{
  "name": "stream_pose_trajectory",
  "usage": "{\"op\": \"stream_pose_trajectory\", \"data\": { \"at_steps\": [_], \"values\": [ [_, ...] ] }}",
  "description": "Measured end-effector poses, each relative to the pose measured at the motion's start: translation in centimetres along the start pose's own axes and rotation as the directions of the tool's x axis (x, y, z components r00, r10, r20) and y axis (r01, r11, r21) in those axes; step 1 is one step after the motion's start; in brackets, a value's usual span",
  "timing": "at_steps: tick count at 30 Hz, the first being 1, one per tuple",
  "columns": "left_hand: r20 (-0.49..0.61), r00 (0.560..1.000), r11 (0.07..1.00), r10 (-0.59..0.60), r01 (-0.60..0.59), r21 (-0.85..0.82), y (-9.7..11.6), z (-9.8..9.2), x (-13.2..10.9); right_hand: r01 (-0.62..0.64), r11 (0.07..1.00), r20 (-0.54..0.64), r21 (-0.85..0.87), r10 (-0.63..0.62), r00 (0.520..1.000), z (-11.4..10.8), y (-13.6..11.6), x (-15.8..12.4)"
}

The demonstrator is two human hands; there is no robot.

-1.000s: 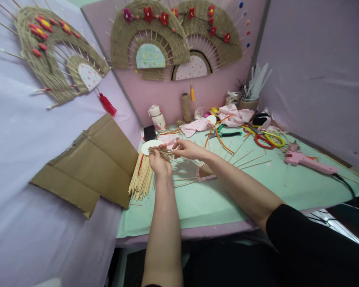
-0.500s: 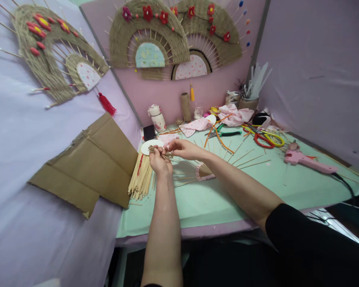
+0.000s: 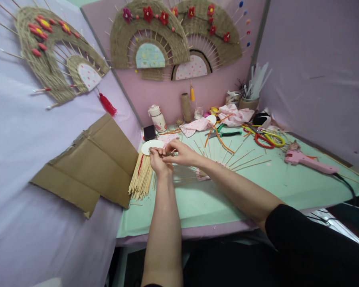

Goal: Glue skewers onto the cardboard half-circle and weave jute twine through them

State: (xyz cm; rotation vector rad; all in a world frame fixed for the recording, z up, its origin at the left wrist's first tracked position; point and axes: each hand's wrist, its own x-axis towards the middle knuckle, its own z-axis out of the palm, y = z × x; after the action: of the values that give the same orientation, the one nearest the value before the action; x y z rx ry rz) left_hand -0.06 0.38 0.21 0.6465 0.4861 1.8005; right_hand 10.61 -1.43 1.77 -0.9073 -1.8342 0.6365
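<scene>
My left hand (image 3: 159, 160) is closed round a small bundle of brown twine, mostly hidden by the fingers. My right hand (image 3: 178, 153) is beside it, fingers bent against the same bundle. Just behind my left hand lies a white oval disc (image 3: 149, 146), on top of a pile of thin wooden sticks (image 3: 140, 181). Under my right forearm a fan frame of spread sticks (image 3: 249, 161) with a pink and brown base (image 3: 202, 174) rests on the green table (image 3: 227, 203).
Brown cardboard (image 3: 86, 167) stands at the left. Towards the back are a white bottle (image 3: 157, 118), a twine roll (image 3: 185, 107), pink cloth (image 3: 235, 115), green-handled pliers (image 3: 227, 134) and scissors (image 3: 265, 140). A pink glue gun (image 3: 311, 161) lies at the right.
My right hand has moved over the bundle and covers more of it. Its forearm is slightly lower and hides more of the fan base. My left hand has turned slightly.
</scene>
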Motion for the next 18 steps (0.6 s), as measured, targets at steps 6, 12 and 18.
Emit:
{"op": "stream_pose_trajectory", "data": {
  "at_steps": [6,12,18],
  "values": [
    [-0.013,0.999,0.998,0.048,-0.047,0.035,0.03,0.18,-0.28,0.131,0.989,-0.037,-0.072,-0.134,0.990,0.40,-0.38,-0.23],
    [-0.003,1.000,0.998,-0.024,0.024,-0.058,0.24,0.01,-0.28,0.101,0.993,0.002,-0.057,-0.101,0.995,0.76,-0.36,-0.37],
    [-0.023,0.999,0.994,-0.046,0.044,-0.098,0.24,0.25,-0.53,0.066,0.998,-0.039,-0.013,-0.067,0.997,0.95,-0.84,-0.51]
  ]
}}
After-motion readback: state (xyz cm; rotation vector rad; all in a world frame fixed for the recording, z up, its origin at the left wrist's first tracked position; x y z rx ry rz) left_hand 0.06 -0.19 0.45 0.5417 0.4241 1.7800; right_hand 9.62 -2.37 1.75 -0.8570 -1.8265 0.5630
